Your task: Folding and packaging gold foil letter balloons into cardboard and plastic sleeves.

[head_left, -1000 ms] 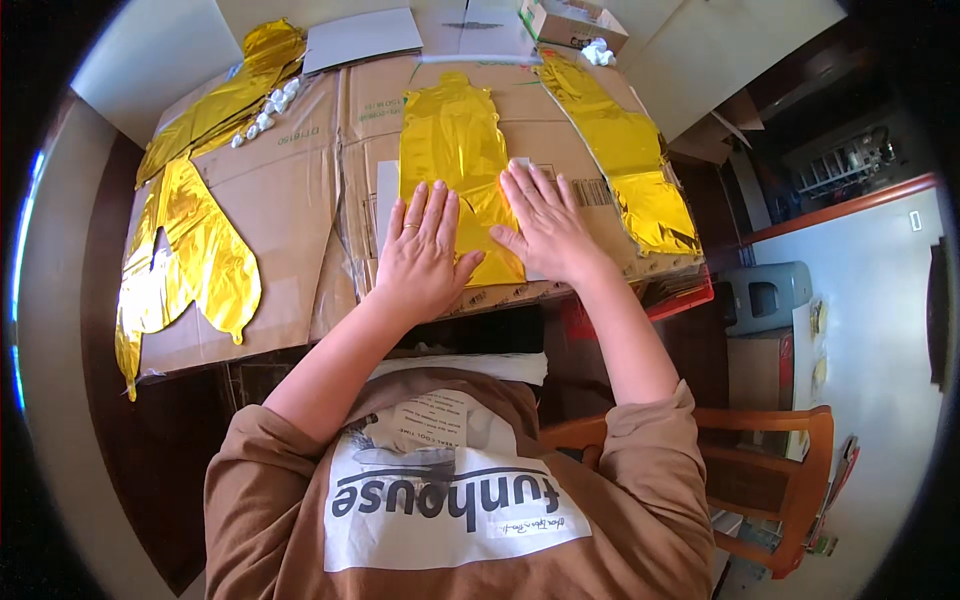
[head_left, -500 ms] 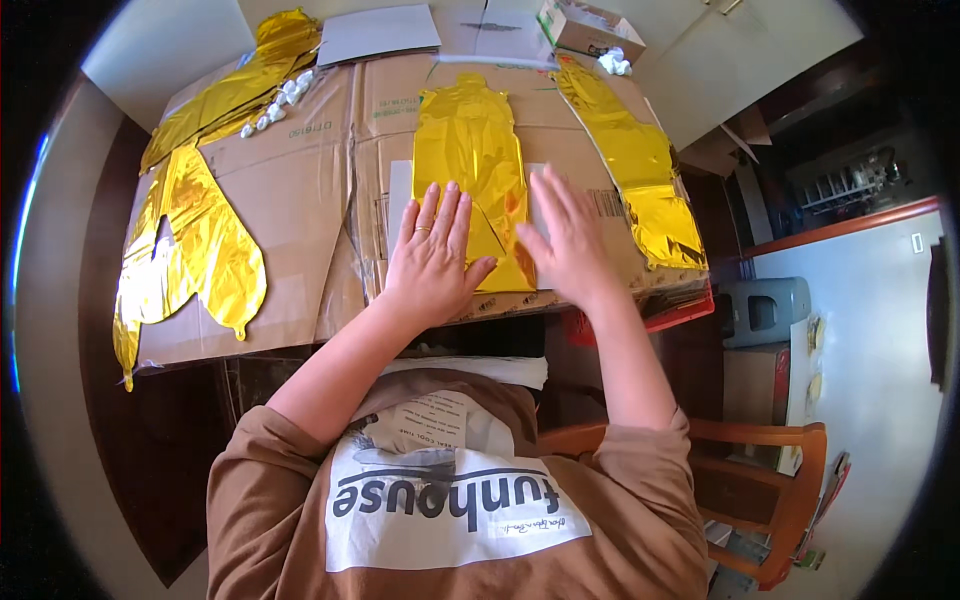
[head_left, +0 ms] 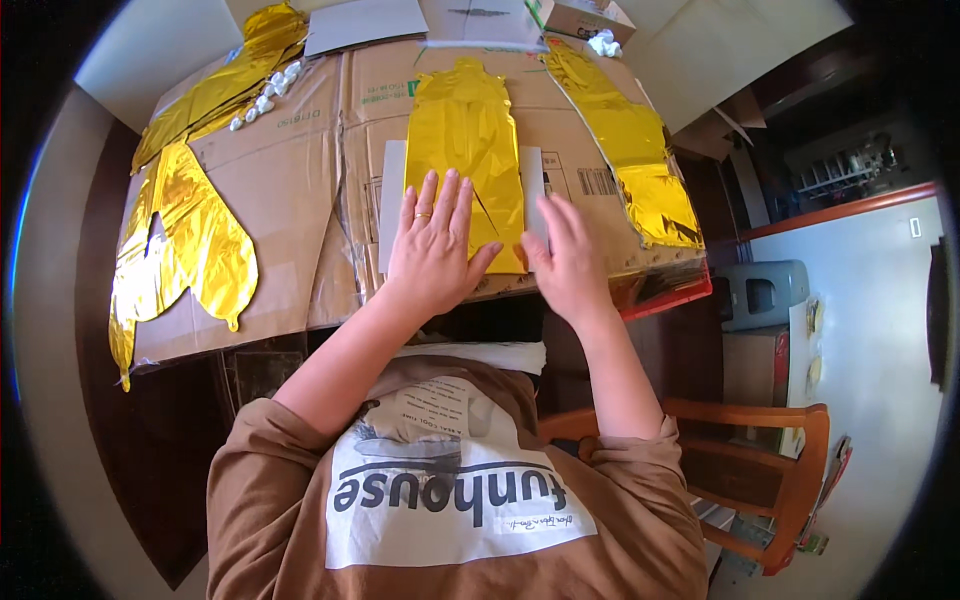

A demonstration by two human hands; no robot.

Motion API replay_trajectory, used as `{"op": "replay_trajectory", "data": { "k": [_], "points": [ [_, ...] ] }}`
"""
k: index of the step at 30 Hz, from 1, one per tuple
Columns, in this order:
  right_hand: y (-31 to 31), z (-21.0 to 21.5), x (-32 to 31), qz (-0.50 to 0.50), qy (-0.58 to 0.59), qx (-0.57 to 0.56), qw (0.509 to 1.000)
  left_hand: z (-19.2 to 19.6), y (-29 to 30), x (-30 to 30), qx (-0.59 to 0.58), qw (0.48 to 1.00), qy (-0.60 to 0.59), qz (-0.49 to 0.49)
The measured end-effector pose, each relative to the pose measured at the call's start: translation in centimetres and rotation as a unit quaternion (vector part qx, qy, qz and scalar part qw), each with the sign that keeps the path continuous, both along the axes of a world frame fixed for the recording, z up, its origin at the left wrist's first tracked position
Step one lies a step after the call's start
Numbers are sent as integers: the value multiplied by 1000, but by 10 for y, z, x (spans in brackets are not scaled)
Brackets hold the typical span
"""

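Both hands [head_left: 436, 250] flat (open) on gold foil [head_left: 465, 150]

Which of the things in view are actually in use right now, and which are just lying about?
In use:
left hand, flat on the middle gold foil balloon
right hand, at that balloon's near right edge
white sheet under the balloon
flattened cardboard under everything

Lying about:
left gold foil balloon
right gold foil balloon
small cardboard box
wooden chair
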State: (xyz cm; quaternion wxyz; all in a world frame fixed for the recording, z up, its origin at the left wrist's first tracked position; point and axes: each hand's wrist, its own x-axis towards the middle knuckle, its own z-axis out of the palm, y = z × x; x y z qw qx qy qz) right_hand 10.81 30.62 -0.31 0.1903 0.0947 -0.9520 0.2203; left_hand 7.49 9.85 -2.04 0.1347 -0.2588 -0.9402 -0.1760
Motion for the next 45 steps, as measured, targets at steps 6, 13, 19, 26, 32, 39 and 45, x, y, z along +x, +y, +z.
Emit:
{"op": "replay_trajectory", "data": {
  "k": [6, 13, 19, 26, 32, 39, 45],
  "points": [
    [2, 16, 20, -195, -106, -16, 975, -1, -1, -1, -15, 1000, -15, -1],
    [-3, 11, 13, -189, -253, -170, 933, -2, 0, -1, -7, 1000, -7, -9],
    [14, 26, -12, -90, -410, -297, 858, -6, 0, 1, 0, 1000, 3, -4],
    [28, 16, -77, -205, -229, -328, 893, -3, 0, 1, 16, 1000, 15, -7],
    [71, 49, -102, -223, 0, -400, 889, -5, -2, 0, -12, 1000, 2, -4],
    [110, 94, 18, -181, 65, -481, 855, -2, 1, 1, -12, 1000, -20, -5],
    [153, 82, 144, -133, -313, -544, 768, -4, -3, -1, 17, 998, -53, 2]
  ]
}}
